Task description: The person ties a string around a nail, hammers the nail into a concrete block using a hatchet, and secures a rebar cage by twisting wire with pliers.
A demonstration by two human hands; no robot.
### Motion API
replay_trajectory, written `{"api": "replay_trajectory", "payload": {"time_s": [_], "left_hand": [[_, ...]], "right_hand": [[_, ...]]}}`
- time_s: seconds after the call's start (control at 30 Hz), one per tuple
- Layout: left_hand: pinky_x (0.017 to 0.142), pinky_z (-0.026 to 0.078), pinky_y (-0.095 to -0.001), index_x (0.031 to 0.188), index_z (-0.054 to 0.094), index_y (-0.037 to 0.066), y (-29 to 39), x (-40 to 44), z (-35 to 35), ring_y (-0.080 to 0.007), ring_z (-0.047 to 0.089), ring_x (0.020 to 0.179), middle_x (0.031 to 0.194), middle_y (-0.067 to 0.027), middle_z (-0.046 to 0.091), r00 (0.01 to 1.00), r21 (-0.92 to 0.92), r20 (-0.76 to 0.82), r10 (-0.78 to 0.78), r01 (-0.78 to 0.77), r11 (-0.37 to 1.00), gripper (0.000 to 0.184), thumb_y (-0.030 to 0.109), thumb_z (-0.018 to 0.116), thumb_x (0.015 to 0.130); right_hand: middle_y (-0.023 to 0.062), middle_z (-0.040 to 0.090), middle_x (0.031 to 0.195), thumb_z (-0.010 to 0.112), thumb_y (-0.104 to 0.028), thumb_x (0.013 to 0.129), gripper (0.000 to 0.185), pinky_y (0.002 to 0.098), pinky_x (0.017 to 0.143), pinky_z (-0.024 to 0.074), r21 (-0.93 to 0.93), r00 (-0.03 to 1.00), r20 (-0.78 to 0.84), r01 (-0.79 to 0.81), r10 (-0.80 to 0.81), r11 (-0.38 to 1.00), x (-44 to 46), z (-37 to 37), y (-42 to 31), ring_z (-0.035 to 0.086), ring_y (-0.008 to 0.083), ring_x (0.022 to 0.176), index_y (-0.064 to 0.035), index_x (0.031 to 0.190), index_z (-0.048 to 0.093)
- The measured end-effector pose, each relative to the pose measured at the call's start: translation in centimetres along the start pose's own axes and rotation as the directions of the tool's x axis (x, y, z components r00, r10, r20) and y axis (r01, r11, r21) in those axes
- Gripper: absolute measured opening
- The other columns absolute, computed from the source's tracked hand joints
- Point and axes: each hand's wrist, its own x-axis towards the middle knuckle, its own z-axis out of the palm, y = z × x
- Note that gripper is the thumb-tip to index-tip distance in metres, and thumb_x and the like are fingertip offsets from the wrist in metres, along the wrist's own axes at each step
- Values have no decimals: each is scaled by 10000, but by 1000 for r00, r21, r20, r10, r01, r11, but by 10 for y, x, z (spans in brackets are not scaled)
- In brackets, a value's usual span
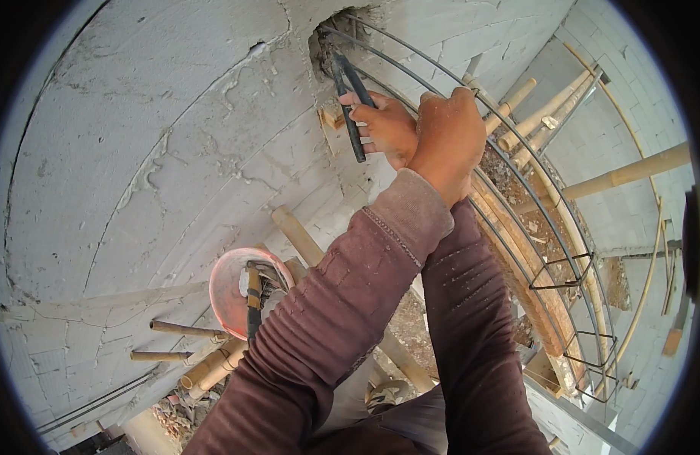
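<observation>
My right hand (389, 127) grips black pincers (353, 125) by their handles; the fingers pass around and between the two handles. The jaws reach into a rough hole (317, 51) in the grey wall, where the ends of steel bars enter, and what they touch there is unclear. My left forearm crosses over the right one. My left hand (450, 140) is a closed fist on a curved steel bar (517, 171) of the reinforcement, with its fingertips hidden. Square wire ties (560, 274) join the bars farther down the curve.
A curved wooden form (517, 265) runs below the bars. A reddish bucket (227, 292) with tools inside hangs or stands at lower left. Bamboo poles (627, 173) jut across the right side, and more poles (213, 365) sit under the bucket. Rubble lies below.
</observation>
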Motion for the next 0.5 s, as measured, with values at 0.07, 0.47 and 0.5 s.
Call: {"api": "replay_trajectory", "payload": {"time_s": [0.07, 0.47, 0.5], "left_hand": [[784, 542, -469, 1083, 598, -128, 2, 0, -2, -469, 626, 924, 1040, -389, 543, 1000, 2, 9, 2, -2, 1000, 324, 94, 422, 926], [915, 466, -427, 1158, 491, -179, 35, -13, -9, -426, 568, 1066, 1129, -407, 489, 982, -225, 13, -187, 185, 957, 506, 293, 409, 993], [915, 465, -415, 1165, 471, -193, 34, -12, -10, -411, 568, 1069, 1131, -392, 497, 986, -214, 30, -162, 165, 963, 535, 309, 430, 986]], "right_hand": [[22, 616, 1050, 557, -150, 915, 343, 351, 727, 548, 66, 1000, 21, -24, 22, 998, -5, -2, -3, 626, 158, 885, -132, 1252, 620], [53, 597, 941, 598, -154, 913, 162, 302, 554, 503, 158, 999, 11, -53, 51, 986, -3, 2, -7, 601, 134, 715, -87, 1058, 570], [56, 592, 907, 612, -167, 914, 138, 285, 509, 481, 156, 999, -6, -41, 43, 987, -3, 5, -6, 584, 124, 668, -85, 1010, 557]]}}
